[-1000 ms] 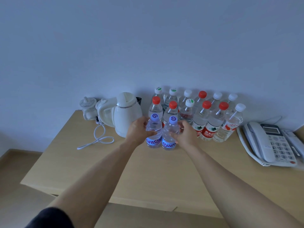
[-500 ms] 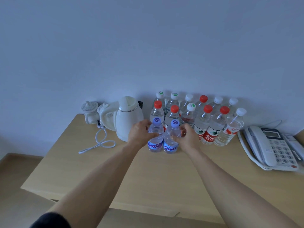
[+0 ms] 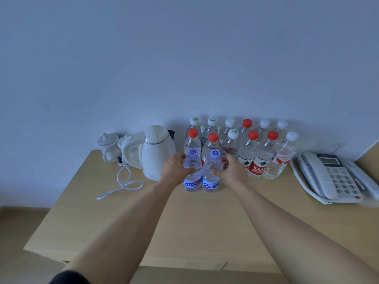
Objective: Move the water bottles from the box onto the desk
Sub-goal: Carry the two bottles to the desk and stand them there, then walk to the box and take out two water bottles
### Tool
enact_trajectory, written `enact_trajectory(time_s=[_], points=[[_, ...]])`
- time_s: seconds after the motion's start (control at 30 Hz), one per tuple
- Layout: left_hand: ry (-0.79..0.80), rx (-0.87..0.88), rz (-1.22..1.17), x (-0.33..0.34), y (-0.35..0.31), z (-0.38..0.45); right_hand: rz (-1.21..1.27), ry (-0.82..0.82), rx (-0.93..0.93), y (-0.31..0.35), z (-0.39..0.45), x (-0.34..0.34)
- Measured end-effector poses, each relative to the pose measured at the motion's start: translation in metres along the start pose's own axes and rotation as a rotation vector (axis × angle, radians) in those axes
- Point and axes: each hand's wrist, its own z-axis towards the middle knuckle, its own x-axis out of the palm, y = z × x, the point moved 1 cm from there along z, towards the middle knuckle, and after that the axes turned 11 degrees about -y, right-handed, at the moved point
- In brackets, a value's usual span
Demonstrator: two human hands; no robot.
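Two blue-labelled bottles stand upright, touching, on the surface (image 3: 184,222). Left hand (image 3: 174,168) fingers grip the left bottle (image 3: 192,177); right hand (image 3: 232,170) fingers grip the right bottle (image 3: 211,178).

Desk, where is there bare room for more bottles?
Bare desk lies in front of the two blue-capped bottles, and between them and the phone. The back is crowded: bottle rows, kettle, its cord.

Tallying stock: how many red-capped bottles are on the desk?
5 red-capped bottles. Back row: one. Middle row: two at left, two at right. Others could be hidden.
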Motion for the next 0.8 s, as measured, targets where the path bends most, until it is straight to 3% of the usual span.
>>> enact_trajectory(time_s=[0.3,0.57,0.8], points=[[0.006,0.039,0.004,-0.013,0.006,-0.002,-0.103,-0.006,0.018,0.004,-0.012,-0.007],[-0.051,0.058,0.057,-0.037,-0.006,0.019,-0.15,-0.12,0.048,0.007,-0.014,-0.032],[-0.094,0.257,0.221,-0.056,-0.052,0.032,-0.213,-0.186,-0.028,0.008,-0.015,-0.061]])
